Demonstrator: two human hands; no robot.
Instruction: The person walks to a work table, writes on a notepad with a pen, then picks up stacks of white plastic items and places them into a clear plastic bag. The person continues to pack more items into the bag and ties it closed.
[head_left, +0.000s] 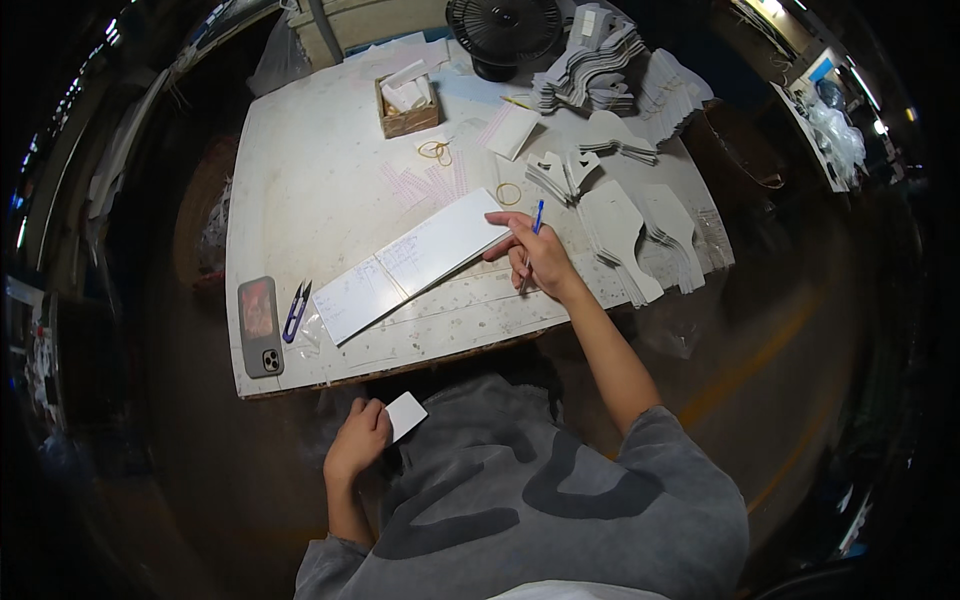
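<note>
Right hand (541, 258) is clasping a slim blue pen (539, 214) by a partly written long white card (452, 232); left hand (360, 438) is pinching a white rectangle (409, 414).

Off the near edge of the white table (300, 190), the left hand (358, 440) holds a small card (408, 415), the right hand (544, 262), gripping a blue pen (539, 212), reaches over a long board (425, 252), and a phone (260, 322) lies at the near left corner.
</note>
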